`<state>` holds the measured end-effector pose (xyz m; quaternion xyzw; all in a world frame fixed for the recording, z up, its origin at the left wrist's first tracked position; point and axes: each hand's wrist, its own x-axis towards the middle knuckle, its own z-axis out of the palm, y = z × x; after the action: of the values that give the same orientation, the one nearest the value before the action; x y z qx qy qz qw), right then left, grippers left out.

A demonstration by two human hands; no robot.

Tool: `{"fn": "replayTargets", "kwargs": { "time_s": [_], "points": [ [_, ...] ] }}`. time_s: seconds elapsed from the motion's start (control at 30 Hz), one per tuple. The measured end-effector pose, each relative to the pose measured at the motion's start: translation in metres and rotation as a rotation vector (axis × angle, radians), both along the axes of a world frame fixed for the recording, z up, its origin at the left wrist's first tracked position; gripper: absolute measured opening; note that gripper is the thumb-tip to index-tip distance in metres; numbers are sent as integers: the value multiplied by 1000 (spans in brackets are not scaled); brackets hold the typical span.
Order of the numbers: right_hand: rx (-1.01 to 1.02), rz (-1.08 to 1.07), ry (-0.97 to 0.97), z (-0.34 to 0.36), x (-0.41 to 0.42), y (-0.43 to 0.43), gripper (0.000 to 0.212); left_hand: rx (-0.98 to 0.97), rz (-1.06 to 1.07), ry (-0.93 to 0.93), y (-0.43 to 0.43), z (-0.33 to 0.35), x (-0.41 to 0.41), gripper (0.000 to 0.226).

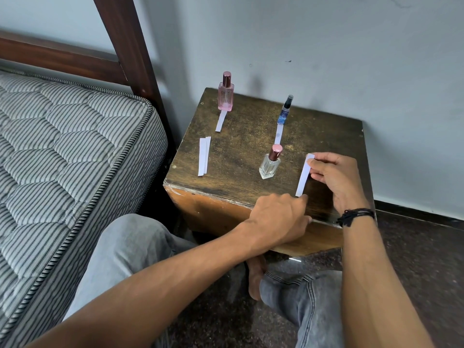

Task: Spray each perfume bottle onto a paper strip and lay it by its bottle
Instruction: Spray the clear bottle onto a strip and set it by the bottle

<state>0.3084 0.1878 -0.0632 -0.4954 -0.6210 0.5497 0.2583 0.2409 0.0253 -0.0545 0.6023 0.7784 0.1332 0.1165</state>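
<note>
Now the right hand [336, 179] pinches a paper strip [304, 175] at three o'clock of the clear bottle [270, 163]; the left hand [278, 219], fingers curled, touches its near end; laying it flat beside that bottle seems next.

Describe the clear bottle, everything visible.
The clear bottle is small, angular, and looks like glass, see-through, with a rose-pink metallic cap still on. Whether liquid remains inside cannot be told. It stands upright on the wooden table, near the front edge, in front of the blue bottle's strip. Nothing touches it but the table. The strip pinched in the right hand lies just to its right, apart from it.
</note>
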Motion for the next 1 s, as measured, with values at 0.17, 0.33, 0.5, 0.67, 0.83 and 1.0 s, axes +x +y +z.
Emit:
{"fn": "replayTargets", "kwargs": {
  "time_s": [0.17,0.33,0.5,0.67,0.83,1.0],
  "points": [
    [-8,-10,2,-1,3,2,15,42,-7,-47,-4,5,2,42],
    [-23,-16,17,-2,8,8,13,106,16,-116,-4,8,-2,19],
    [-48,-84,104,0,11,12,14,125,92,-219,-2,6,-7,9],
    [-26,-120,158,5,18,13,15,58,116,-325,0,4,-8,24],
    [13,-107,161,6,26,17,19,84,70,-294,2,1,-6,28],
    [66,-103,96,0,35,28,19,259,12,-279,3,2,-6,21]
  ]
}}
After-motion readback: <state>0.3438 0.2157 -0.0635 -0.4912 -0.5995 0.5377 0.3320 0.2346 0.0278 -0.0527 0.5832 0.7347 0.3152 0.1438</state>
